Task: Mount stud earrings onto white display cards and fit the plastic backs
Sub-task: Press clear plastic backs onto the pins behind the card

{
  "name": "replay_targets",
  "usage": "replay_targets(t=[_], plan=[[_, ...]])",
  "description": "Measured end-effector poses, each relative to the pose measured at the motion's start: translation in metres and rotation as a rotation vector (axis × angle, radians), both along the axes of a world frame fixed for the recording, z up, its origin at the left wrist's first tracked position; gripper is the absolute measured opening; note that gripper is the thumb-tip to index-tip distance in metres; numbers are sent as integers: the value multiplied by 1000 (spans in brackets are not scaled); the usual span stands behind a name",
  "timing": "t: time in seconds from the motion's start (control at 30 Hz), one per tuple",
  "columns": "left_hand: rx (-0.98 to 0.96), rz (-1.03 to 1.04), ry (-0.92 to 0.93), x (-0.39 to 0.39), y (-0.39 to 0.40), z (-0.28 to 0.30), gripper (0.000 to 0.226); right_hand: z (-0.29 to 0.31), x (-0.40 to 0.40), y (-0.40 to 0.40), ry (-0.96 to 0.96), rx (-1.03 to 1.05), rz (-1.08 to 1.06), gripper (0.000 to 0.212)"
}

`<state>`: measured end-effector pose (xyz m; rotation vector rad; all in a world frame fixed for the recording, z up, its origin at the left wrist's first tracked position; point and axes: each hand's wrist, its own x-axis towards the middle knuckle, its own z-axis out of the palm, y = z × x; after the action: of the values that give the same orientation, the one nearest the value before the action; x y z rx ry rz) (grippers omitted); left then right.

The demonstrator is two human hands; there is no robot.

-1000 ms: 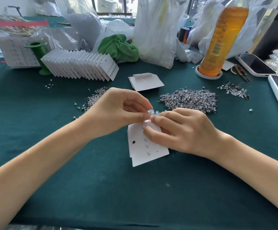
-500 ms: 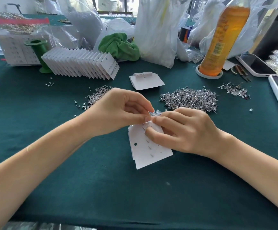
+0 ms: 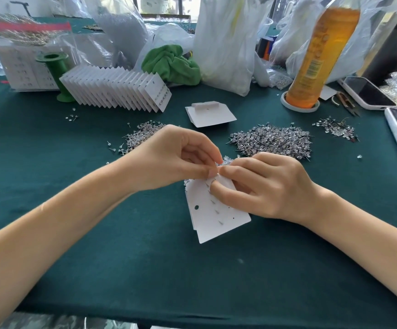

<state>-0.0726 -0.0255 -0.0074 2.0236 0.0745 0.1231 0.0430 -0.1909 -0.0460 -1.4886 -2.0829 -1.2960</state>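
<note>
Mounting is in progress on the white display card (image 3: 212, 214), which I hold at the centre of the green counter (image 3: 121, 269), back face up, on top of what looks like a few more cards. Several stud posts already stand out of its back in a line; I count roughly four or five, and I cannot tell whether any carries a plastic back. My right hand (image 3: 263, 188) pins the card's upper part, fingers curled over it. My left hand (image 3: 176, 160) is pinched narrow at thumb and forefinger against the card's top edge, on something too small to identify, probably a stud or a back. Just beyond the hands lies the main pile of loose studs (image 3: 272, 141), with a smaller pile (image 3: 143, 136) to the left and another scatter (image 3: 335, 127) further right. A short stack of blank cards (image 3: 209, 115) waits behind. The fanned row of finished cards (image 3: 119, 90) shows that many are done; judging by the loose stock, much work remains.
</note>
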Motion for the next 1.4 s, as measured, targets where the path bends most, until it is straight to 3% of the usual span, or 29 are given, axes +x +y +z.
replay_targets(t=[0.73,1.13,1.33,1.4], plan=[[-27,64,-36,2,-1,2,15,3,1,1,0,38,-24,20],[24,33,-29,3,-3,3,15,2,2,0,-15,35,7,34],[40,13,-18,5,-3,1,17,4,1,-1,10,-3,-13,22],[12,43,-75,6,-3,3,21,8,2,-1,128,-23,-31,17]])
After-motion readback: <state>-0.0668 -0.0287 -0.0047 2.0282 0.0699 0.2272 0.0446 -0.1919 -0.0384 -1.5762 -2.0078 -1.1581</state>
